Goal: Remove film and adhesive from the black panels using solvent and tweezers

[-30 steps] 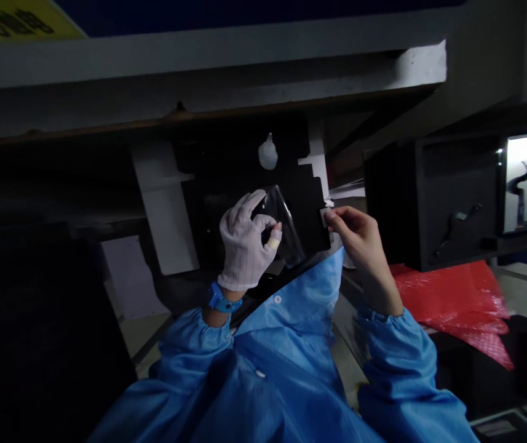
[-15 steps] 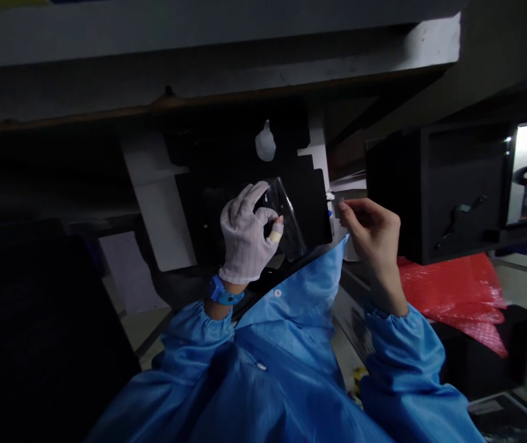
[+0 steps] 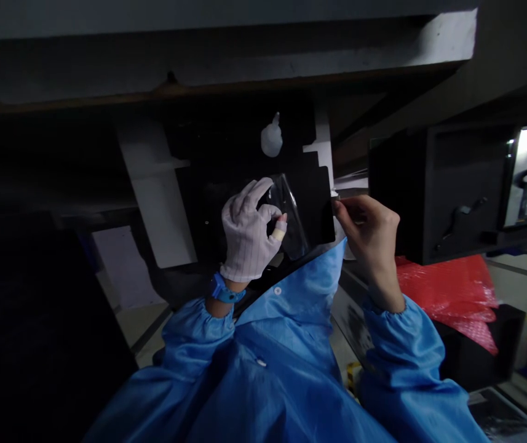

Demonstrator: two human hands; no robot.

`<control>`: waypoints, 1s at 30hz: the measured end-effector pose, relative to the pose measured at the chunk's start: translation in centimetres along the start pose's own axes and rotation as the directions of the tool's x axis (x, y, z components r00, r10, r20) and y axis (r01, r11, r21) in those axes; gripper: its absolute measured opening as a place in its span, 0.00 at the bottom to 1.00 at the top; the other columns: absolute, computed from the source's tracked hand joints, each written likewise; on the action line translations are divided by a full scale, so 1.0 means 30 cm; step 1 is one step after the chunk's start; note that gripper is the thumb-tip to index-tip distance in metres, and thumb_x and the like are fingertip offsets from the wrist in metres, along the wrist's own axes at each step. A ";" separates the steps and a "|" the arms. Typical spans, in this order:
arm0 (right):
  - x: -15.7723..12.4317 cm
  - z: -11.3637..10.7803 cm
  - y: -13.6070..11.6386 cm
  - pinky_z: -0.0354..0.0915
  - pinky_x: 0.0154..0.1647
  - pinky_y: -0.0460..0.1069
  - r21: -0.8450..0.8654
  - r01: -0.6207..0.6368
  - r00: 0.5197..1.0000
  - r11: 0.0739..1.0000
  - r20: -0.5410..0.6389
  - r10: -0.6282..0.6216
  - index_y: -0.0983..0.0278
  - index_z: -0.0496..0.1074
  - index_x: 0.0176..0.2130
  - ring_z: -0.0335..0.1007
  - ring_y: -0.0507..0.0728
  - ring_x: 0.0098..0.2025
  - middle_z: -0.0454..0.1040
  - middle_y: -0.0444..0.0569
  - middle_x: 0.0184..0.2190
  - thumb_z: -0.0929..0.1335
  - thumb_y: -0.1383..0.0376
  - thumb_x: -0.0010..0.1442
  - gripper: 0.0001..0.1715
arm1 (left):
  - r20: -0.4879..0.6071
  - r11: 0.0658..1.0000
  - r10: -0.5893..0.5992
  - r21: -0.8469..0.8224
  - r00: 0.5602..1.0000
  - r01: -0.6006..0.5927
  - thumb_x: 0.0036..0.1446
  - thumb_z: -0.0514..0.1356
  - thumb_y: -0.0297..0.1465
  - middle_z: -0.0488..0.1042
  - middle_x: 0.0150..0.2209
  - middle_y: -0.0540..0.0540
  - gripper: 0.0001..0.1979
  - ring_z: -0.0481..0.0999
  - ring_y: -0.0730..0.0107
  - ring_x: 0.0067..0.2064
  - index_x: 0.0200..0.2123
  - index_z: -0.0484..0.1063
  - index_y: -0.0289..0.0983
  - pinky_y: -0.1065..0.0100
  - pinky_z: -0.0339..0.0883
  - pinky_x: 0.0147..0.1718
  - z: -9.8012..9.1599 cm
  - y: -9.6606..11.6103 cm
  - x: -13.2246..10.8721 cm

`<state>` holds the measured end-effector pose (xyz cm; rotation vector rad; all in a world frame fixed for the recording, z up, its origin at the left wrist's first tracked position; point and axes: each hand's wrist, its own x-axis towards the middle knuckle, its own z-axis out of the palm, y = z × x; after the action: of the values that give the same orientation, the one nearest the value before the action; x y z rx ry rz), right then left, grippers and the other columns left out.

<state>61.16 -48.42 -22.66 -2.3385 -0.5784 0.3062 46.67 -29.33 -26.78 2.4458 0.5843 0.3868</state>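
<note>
Head view: the bare right hand [image 3: 368, 237] has come back to the right edge of the black panel [image 3: 315, 206]. Half a second ago it sat a little way off to the right, with a gap between its fingertips and the panel. Now thumb and forefinger are pinched shut on a small white tab [image 3: 335, 194] at the panel's upper right corner, touching the edge. How much of the tab is stuck down is too small to tell.

The gloved left hand [image 3: 250, 237] has barely shifted. Its taped thumb and forefinger stay closed in a ring on the near edge of the clear film [image 3: 291, 212], with the other fingers spread upward. The film curls up off the panel's face, glinting, between the two hands. So the panel is braced from both sides, held upright in front of the chest, above the blue smock [image 3: 281, 369].

A white squeeze bottle [image 3: 271, 138] stands behind the panel, well apart from both hands. To the right sit a black foam block [image 3: 447, 197] and crumpled red bubble wrap [image 3: 447, 286].

No writing can be read: the blue wrist strap [image 3: 221, 290] shows no legible mark, the bottle's face is plain, and the yellow sign seen a second ago has left the view.
</note>
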 end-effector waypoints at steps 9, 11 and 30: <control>0.008 0.002 -0.015 0.71 0.36 0.52 -0.123 0.027 1.000 0.992 0.012 -0.026 0.60 0.82 0.39 0.78 0.59 0.33 0.84 0.51 0.34 0.71 0.55 0.75 0.16 | -0.004 1.000 -0.010 -0.005 1.000 0.010 0.74 0.64 0.37 0.79 0.72 0.44 0.09 0.75 0.44 0.78 0.40 0.82 0.44 0.40 0.65 0.78 -0.003 0.004 -0.001; 0.009 0.004 -0.021 0.70 0.37 0.52 -0.191 0.036 0.999 0.981 0.019 -0.033 0.60 0.81 0.38 0.76 0.59 0.32 0.83 0.52 0.34 0.70 0.56 0.75 0.15 | 0.016 1.000 -0.018 0.001 1.000 0.018 0.74 0.64 0.37 0.79 0.73 0.44 0.09 0.74 0.44 0.78 0.40 0.82 0.44 0.39 0.65 0.79 -0.005 0.005 0.000; 0.031 0.008 -0.086 0.47 0.32 0.53 -0.609 0.134 0.955 0.782 0.289 0.061 0.64 0.78 0.43 0.63 0.57 0.29 0.79 0.55 0.36 0.62 0.66 0.80 0.17 | 0.011 1.000 -0.010 -0.001 1.000 0.010 0.74 0.62 0.35 0.80 0.72 0.42 0.10 0.76 0.43 0.77 0.39 0.82 0.43 0.36 0.68 0.76 -0.007 0.010 0.005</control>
<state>61.04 -46.14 -21.12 -2.9406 -0.9954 0.5147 46.81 -29.38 -26.42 2.4417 0.5917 0.3696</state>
